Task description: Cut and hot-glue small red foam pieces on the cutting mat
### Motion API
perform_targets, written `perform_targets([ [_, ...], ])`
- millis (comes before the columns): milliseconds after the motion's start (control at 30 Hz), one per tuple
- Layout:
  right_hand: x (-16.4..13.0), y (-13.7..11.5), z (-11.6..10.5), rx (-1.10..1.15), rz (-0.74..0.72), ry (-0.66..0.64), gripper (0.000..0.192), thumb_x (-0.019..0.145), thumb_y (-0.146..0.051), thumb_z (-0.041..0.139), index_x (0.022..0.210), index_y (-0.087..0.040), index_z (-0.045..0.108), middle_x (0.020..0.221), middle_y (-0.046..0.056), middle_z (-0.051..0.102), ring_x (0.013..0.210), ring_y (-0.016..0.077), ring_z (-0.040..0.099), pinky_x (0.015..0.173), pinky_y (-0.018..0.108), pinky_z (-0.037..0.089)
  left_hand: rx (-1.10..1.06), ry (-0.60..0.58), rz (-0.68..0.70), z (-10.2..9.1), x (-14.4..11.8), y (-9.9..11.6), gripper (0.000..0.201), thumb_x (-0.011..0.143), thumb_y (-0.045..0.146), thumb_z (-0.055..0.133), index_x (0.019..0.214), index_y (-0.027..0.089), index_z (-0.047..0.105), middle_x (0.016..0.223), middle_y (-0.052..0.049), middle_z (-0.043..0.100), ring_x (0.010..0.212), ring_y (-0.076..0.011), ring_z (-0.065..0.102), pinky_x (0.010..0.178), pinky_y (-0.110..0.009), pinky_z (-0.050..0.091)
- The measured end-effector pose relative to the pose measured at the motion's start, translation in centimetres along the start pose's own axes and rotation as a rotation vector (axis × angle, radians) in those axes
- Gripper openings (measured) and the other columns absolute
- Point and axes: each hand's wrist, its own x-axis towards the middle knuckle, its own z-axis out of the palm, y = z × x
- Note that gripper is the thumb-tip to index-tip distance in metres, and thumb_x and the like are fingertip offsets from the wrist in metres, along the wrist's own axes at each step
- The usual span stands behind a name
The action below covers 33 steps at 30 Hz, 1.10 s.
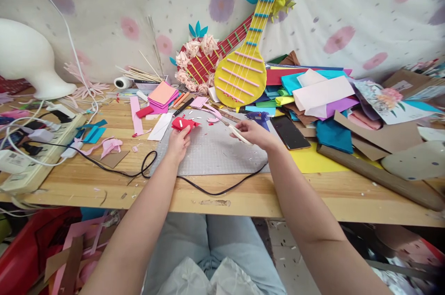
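Observation:
My left hand (179, 143) is closed on a small red piece of paper or foam (183, 123), pinched over the left part of the grey cutting mat (208, 160). In my right hand (253, 132) is a pair of scissors (240, 136) with pale handles. Its blades point to the left, apart from the red piece. The fingers of my right hand partly hide the handles. A blue glue gun (260, 118) lies just behind my right hand, and a black marker (183, 106) lies behind the red piece.
A black phone (290, 131) and piled coloured sheets (323, 95) lie to the right. Yellow (240, 74) and red (201, 65) craft instruments lean at the back. A power strip (45, 156) stands left; a black cable (215, 193) crosses the front.

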Motion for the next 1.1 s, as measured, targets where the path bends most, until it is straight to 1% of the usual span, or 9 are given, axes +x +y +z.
perform_targets([
  [100,0.7,-0.2,2.3,0.152,-0.097,-0.062,0.041,0.065,-0.052,0.062,0.082,-0.016,0.049,0.070,-0.002,0.052,0.059,0.0077,0.044,0.052,0.021,0.033,-0.059,0.037,-0.016,-0.1,0.1,0.2,0.011,0.068,0.021,0.058,0.074,0.014,0.052,0.072,0.001,0.063,0.031,0.0024,0.022,0.029,-0.015,0.009],
  [233,1.3,-0.5,4.3,0.174,-0.221,-0.219,0.044,0.075,-0.059,0.049,0.085,-0.016,0.050,0.075,-0.001,0.050,0.065,0.0086,0.045,0.058,0.022,0.037,-0.091,0.109,-0.011,-0.3,0.3,0.2,0.010,0.068,0.019,0.056,0.068,0.015,0.047,0.058,0.005,0.054,0.030,0.0017,0.022,0.029,-0.014,0.008],
  [300,1.3,-0.9,4.2,0.203,-0.186,-0.336,0.048,0.078,-0.062,0.042,0.087,-0.016,0.050,0.074,0.000,0.052,0.064,0.0092,0.047,0.058,0.022,0.039,-0.100,0.123,-0.016,-0.3,0.3,0.3,0.013,0.067,0.018,0.057,0.066,0.016,0.044,0.054,0.007,0.049,0.030,0.0015,0.022,0.030,-0.014,0.008],
  [433,1.6,-2.1,3.0,0.209,-0.055,-0.699,0.058,0.079,-0.067,0.033,0.085,-0.014,0.053,0.066,0.002,0.056,0.060,0.0108,0.053,0.056,0.024,0.043,-0.126,0.120,-0.030,-0.1,0.2,0.6,0.012,0.068,0.017,0.056,0.067,0.016,0.044,0.053,0.007,0.047,0.030,0.0014,0.022,0.030,-0.014,0.009],
  [500,2.0,-2.4,2.5,0.177,-0.011,-0.776,0.058,0.077,-0.068,0.036,0.085,-0.013,0.055,0.066,0.003,0.057,0.060,0.0112,0.054,0.057,0.024,0.045,-0.129,0.119,-0.041,0.0,0.1,0.8,0.010,0.069,0.016,0.054,0.068,0.016,0.044,0.054,0.007,0.048,0.030,0.0016,0.022,0.029,-0.013,0.009],
  [667,3.3,-2.8,2.1,0.197,0.056,-0.883,0.060,0.077,-0.068,0.036,0.085,-0.012,0.057,0.066,0.003,0.058,0.057,0.0104,0.055,0.055,0.024,0.046,-0.103,0.075,-0.071,0.0,0.1,0.7,0.007,0.070,0.017,0.053,0.070,0.015,0.047,0.055,0.006,0.051,0.030,0.0016,0.021,0.029,-0.013,0.009],
  [733,3.6,-3.1,2.2,0.209,0.062,-0.898,0.061,0.077,-0.068,0.035,0.085,-0.012,0.058,0.067,0.004,0.060,0.056,0.0100,0.055,0.055,0.024,0.046,-0.075,0.045,-0.081,0.0,0.1,0.5,0.007,0.070,0.018,0.054,0.070,0.014,0.047,0.054,0.006,0.050,0.029,0.0016,0.021,0.029,-0.014,0.009],
  [933,3.9,-4.0,3.1,0.219,0.020,-0.812,0.059,0.076,-0.069,0.036,0.079,-0.014,0.057,0.062,0.003,0.058,0.054,0.0103,0.053,0.050,0.022,0.044,0.018,0.027,-0.085,0.3,-0.2,0.2,0.017,0.067,0.020,0.060,0.063,0.015,0.044,0.044,0.009,0.040,0.028,0.0010,0.021,0.029,-0.014,0.008],
  [1100,4.2,-3.6,3.5,0.207,-0.062,-0.748,0.056,0.077,-0.066,0.040,0.077,-0.013,0.056,0.055,0.001,0.054,0.047,0.0087,0.049,0.042,0.020,0.039,0.002,0.030,-0.084,0.2,-0.1,0.2,0.019,0.066,0.020,0.060,0.063,0.016,0.042,0.046,0.008,0.042,0.028,0.0013,0.021,0.029,-0.014,0.009],
])
